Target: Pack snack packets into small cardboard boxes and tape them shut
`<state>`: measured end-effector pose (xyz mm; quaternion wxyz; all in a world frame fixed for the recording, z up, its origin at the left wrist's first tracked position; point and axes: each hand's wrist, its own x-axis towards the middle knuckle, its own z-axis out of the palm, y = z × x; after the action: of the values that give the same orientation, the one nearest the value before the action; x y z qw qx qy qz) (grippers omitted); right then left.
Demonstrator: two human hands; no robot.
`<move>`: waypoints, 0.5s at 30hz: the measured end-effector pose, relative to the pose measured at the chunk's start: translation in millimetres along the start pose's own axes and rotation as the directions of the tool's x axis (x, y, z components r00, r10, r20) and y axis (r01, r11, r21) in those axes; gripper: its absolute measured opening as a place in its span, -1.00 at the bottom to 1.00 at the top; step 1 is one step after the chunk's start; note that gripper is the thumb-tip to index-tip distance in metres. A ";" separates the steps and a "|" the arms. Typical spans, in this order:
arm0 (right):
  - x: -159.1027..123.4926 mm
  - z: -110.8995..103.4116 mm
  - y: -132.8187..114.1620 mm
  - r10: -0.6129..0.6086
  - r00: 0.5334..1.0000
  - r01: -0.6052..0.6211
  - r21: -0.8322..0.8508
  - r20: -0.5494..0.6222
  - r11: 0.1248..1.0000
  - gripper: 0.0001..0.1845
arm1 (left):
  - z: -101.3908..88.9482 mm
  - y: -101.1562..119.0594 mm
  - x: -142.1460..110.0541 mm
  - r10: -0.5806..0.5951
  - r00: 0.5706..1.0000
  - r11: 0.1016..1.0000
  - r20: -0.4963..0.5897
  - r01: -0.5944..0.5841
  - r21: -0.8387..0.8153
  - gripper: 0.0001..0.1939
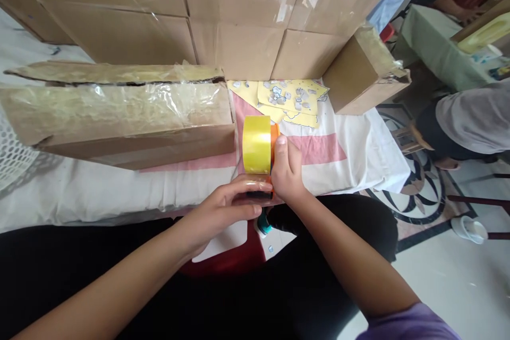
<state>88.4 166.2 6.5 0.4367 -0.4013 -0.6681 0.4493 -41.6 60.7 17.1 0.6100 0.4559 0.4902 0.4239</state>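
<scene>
A yellow tape roll (257,143) sits in an orange tape dispenser (274,130), held upright over the near edge of the table. My right hand (287,170) is wrapped round the dispenser, thumb up along its orange side. My left hand (225,210) pinches the loose end of the tape at the bottom of the roll, fingers closed on it. A long cardboard box (119,111), covered in clear tape and open along its top seam, lies just left of the roll.
A white and pink cloth (346,159) covers the table. Yellow sticker sheets (290,98) lie behind the roll. A cardboard wall (239,5) stands at the back, a small box (362,71) at right. Another person (474,117) sits at right. A white cup (470,228) is on the floor.
</scene>
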 end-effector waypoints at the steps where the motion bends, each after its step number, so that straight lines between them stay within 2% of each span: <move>1: 1.9 0.1 3.0 -0.035 0.999 0.035 -0.005 0.004 0.999 -0.45 | -0.1 3.4 -0.3 -0.058 0.998 0.995 0.011 0.059 -0.077 -0.71; 3: 4.6 0.4 8.8 -0.078 0.997 0.078 -0.011 0.002 0.997 -0.45 | 0.6 8.3 -1.4 -0.181 0.983 0.969 0.018 0.182 -0.169 -0.69; 6: 6.5 0.6 15.1 -0.110 0.994 0.110 -0.023 -0.024 0.994 -0.45 | 3.4 9.8 -4.3 -0.304 0.953 0.940 -0.009 0.299 -0.165 -0.51; 9: 8.2 1.5 17.5 -0.114 0.991 0.112 -0.034 -0.067 0.993 -0.45 | 5.1 8.9 -7.2 -0.328 0.941 0.939 -0.083 0.315 -0.142 -0.46; 13: 13.1 8.9 15.8 -0.123 0.987 0.122 -0.020 -0.105 0.992 -0.46 | 2.1 11.4 -9.0 -0.338 0.928 0.940 -0.159 0.326 -0.098 -0.61; 15: 16.7 14.3 12.3 -0.134 0.985 0.133 -0.014 -0.112 0.991 -0.46 | -0.7 12.8 -10.2 -0.325 0.927 0.946 -0.186 0.315 -0.080 -0.63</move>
<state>71.8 181.5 -4.5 0.5016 -0.3818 -0.6691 0.3936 -44.8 53.9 31.7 0.6304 0.3107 0.6053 0.3738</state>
